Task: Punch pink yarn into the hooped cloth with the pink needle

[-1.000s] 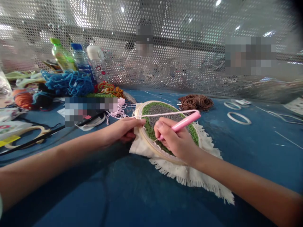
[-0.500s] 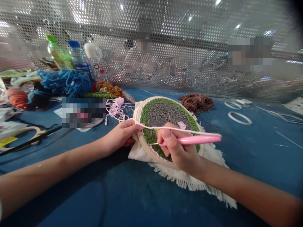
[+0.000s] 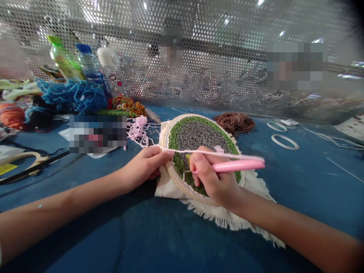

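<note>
My left hand [image 3: 148,163] is closed on the left edge of a round embroidery hoop [image 3: 182,183], thumb on top. In the hoop, white cloth [image 3: 167,186] carries thick looped stitching [image 3: 196,133], grey in the middle with green around it. A small pale pink patch shows on the right. My right hand [image 3: 212,175] grips a pink punch needle [image 3: 241,165] like a pen, its thin metal tip pointing left, close over the lower-left green stitches. Pale pink yarn [image 3: 138,131] runs from a loose heap past my left thumb to the back end of the handle.
Brown yarn [image 3: 234,122] lies behind the hoop, with white rings [image 3: 285,141] to the right. Blue yarn [image 3: 75,96], bottles [image 3: 64,57] and a white-lidded cup [image 3: 109,60] stand back left. Another hoop [image 3: 36,156] lies far left. A perforated metal panel [image 3: 199,83] closes the back.
The view has shifted slightly. The needle tip has moved a little right, and a short pale strand shows near it. Both hands keep their grips.
</note>
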Available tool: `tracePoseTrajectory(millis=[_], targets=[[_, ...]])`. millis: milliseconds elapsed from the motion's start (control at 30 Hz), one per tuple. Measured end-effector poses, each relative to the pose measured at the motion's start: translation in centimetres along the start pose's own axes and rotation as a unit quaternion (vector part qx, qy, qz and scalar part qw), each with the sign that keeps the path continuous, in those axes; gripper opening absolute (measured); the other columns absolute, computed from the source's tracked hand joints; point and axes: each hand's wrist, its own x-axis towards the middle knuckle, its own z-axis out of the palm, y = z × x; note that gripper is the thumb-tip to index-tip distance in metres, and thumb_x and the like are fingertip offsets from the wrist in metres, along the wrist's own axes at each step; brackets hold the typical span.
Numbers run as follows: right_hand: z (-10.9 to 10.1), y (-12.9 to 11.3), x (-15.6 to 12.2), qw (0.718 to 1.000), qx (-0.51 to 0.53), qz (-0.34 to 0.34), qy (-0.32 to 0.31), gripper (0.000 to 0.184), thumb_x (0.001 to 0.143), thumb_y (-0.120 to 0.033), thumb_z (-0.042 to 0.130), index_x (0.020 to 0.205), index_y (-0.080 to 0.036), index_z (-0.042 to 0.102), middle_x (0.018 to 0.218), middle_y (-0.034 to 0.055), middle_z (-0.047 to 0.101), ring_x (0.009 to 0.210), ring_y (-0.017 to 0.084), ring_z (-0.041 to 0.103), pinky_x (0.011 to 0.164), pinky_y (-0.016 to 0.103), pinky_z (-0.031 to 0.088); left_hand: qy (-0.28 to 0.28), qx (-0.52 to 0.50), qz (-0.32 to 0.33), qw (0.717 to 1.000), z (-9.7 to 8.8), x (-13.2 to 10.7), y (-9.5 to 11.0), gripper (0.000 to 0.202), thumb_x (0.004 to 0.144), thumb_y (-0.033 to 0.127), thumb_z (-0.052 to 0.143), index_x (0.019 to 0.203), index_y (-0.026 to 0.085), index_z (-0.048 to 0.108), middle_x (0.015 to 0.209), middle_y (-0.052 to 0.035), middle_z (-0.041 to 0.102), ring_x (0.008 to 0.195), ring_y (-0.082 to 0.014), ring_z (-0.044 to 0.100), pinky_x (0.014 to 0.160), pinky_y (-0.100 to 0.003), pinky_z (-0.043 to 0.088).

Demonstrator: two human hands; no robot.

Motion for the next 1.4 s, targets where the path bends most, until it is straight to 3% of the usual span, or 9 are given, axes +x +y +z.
tracePoseTrajectory(millis=[233,433,700,767,833,933,1067,1267,1400], targets=[[-0.1,0.7,-0.7,0.996,0.083,-0.007,0.013,0.031,0.096,-0.034,0.044,0.07,-0.018,0.049,0.055,-0.0052,0.043,0.048,0.006,0.041,0.046,0.022,0.033,-0.03,-0.005,0.001,1.0,-0.3,0.2,-0.2,0.033,0.083,0.043,0.055,0.067,0.019,0.039,0.049,0.0106,0.023,0.04,-0.0032,0.02,0.035,-0.013,0.017],[-0.3,0.3,-0.4,1.0,0.009,-0.005,-0.009,0.032,0.097,-0.034,0.041,0.069,-0.019,0.047,0.058,-0.004,0.044,0.051,0.008,0.042,0.05,0.025,0.033,-0.016,-0.002,0.008,1.0,-0.2,0.1,-0.2,0.031,0.081,0.041,0.056,0.066,0.018,0.041,0.047,0.0099,0.027,0.039,-0.0034,0.023,0.035,-0.013,0.018],[0.5,-0.8,1.2,0.984,-0.092,0.024,-0.149,0.024,0.092,-0.028,0.045,0.07,-0.019,0.046,0.064,-0.0035,0.047,0.057,0.009,0.044,0.057,0.025,0.034,-0.041,0.017,0.045,0.998,0.0,0.1,-0.6,0.039,0.078,0.047,0.059,0.06,0.017,0.042,0.046,0.0086,0.03,0.039,-0.0033,0.025,0.035,-0.014,0.02],[0.7,-0.4,1.4,0.99,-0.029,0.032,-0.132,0.028,0.093,-0.028,0.044,0.066,-0.019,0.045,0.064,-0.0029,0.046,0.058,0.009,0.044,0.057,0.025,0.036,-0.037,0.023,0.044,0.998,-0.1,0.0,-0.7,0.039,0.08,0.048,0.057,0.06,0.017,0.042,0.047,0.0081,0.031,0.04,-0.0034,0.026,0.035,-0.014,0.02],[0.6,0.1,1.4,0.99,0.097,0.067,-0.079,0.033,0.094,-0.029,0.041,0.063,-0.019,0.044,0.058,-0.0045,0.041,0.049,0.007,0.04,0.048,0.022,0.035,-0.036,0.021,0.026,0.999,-0.1,0.0,-0.6,0.039,0.082,0.047,0.057,0.061,0.017,0.042,0.047,0.0083,0.03,0.04,-0.0036,0.026,0.036,-0.014,0.019],[0.3,0.7,1.1,0.959,0.254,0.127,0.022,0.035,0.096,-0.032,0.041,0.063,-0.02,0.046,0.047,-0.0083,0.031,0.034,0.005,0.028,0.031,0.019,0.022,-0.038,-0.014,-0.009,0.999,-0.3,0.2,-0.4,0.038,0.083,0.047,0.055,0.064,0.018,0.04,0.047,0.0089,0.027,0.039,-0.0036,0.022,0.036,-0.015,0.016],[0.3,1.1,0.8,0.946,0.304,0.107,0.034,0.033,0.095,-0.033,0.044,0.066,-0.019,0.049,0.047,-0.0081,0.033,0.034,0.005,0.029,0.031,0.019,0.023,0.021,-0.051,-0.001,0.998,-0.5,0.7,-0.3,0.038,0.085,0.048,0.051,0.065,0.018,0.04,0.048,0.0068,0.032,0.04,-0.005,0.026,0.035,-0.015,0.017],[0.4,1.0,0.3,0.966,0.246,0.075,-0.009,0.028,0.096,-0.035,0.043,0.073,-0.02,0.049,0.052,-0.0074,0.036,0.04,0.006,0.035,0.037,0.02,0.029,0.04,-0.047,0.008,0.998,-0.6,0.8,-0.3,0.033,0.082,0.041,0.058,0.065,0.018,0.041,0.047,0.0071,0.033,0.039,-0.0049,0.027,0.035,-0.016,0.018],[0.1,-0.5,0.3,0.994,0.065,0.034,-0.082,0.024,0.095,-0.031,0.044,0.075,-0.02,0.048,0.059,-0.0049,0.045,0.05,0.007,0.042,0.048,0.021,0.035,0.041,-0.059,0.018,0.997,-0.4,0.6,-0.4,0.031,0.081,0.04,0.06,0.066,0.019,0.042,0.047,0.0083,0.029,0.038,-0.0044,0.024,0.036,-0.016,0.015]])
